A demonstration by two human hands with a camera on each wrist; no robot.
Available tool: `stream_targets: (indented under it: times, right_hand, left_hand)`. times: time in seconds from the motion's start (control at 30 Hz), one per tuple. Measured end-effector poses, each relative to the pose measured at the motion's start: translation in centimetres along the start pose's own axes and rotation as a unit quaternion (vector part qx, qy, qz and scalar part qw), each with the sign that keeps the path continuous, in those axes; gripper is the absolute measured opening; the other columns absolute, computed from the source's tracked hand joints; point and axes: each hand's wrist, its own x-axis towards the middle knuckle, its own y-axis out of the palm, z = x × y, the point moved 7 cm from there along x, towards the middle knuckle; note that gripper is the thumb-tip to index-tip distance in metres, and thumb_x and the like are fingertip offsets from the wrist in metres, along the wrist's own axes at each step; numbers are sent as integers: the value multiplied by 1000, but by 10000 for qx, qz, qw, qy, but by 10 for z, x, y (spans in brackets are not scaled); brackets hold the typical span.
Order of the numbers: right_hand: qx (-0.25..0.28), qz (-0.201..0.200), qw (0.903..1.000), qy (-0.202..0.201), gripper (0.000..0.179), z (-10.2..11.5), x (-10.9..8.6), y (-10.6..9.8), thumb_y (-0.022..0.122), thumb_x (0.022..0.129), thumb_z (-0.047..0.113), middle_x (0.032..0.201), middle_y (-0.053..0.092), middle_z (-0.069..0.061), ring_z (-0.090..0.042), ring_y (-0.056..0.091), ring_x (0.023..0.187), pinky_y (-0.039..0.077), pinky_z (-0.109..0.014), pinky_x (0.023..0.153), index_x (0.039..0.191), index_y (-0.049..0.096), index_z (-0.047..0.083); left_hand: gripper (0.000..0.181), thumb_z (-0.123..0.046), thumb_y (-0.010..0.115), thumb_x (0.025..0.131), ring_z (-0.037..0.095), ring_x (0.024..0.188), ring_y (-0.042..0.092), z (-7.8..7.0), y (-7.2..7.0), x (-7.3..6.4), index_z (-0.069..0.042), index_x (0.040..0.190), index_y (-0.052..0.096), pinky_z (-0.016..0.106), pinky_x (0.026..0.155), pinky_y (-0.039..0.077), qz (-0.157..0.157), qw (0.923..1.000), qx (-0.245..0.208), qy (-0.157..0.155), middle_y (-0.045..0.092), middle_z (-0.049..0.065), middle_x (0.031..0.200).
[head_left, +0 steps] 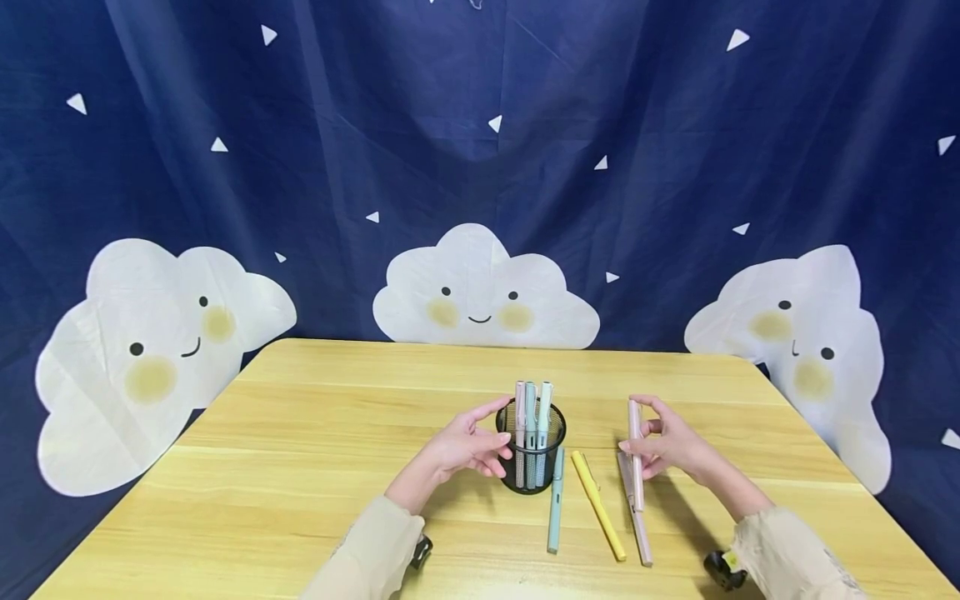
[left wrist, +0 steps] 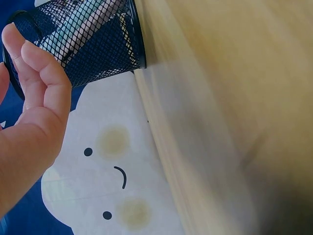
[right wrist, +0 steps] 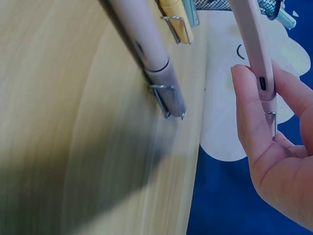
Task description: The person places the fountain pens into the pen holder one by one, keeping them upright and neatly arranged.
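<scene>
Currently the right hand (head_left: 670, 442) pinches a pale pink pen (head_left: 637, 483) between thumb and fingers near its capped, clipped end, the barrel slanting away from the fingertips. Just below that hand, partly hidden behind the held pen, a mauve pen (head_left: 641, 533) lies on the table (head_left: 300, 467). To the left of the right hand lies a yellow pen (head_left: 600, 507), with its clip at the far end, and further left, a teal pen (head_left: 556, 512), its far end close beside the cup.

The left hand (head_left: 467, 446) grasps nothing firmly: its fingers are loosely bent and spread around the near side of a black mesh cup (head_left: 530, 451). Whether the fingertips touch the mesh, I cannot tell. The cup stands upright just to the right of this hand, and in it are a pink pen (head_left: 521, 408), a blue pen (head_left: 531, 408) and a whitish pen (head_left: 546, 407), their ends above the rim.

Beyond both hands hangs a navy curtain (head_left: 337, 125) with white triangles and smiling clouds; beige sleeves (head_left: 375, 542) cover the forearms behind the hands.
</scene>
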Motion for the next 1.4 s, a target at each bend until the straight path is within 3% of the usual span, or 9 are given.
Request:
stream_targets:
  times: [0.77, 1.4]
  right_hand:
    - [386, -418, 9977, -369, 79, 27, 10, 17, 64, 79, -1, 79, 39, -9, -16, 57, 55, 54, -39, 52, 138, 12, 2]
    - [774, -1047, 9901, -518, 75, 44, 26, 29, 60, 82, -3, 76, 43, -6, -14, 58, 56, 54, -36, 54, 139, 13, 5]
  left_hand:
    - [66, -6, 56, 87, 16, 52, 60, -2, 2, -2, -15, 143, 22, 23, 50, 50, 15, 10000, 8, -6, 63, 18, 81]
    - [66, -7, 57, 87, 16, 53, 60, -2, 1, -1, -15, 142, 23, 23, 50, 50, 3, 10000, 27, 6, 63, 19, 81]
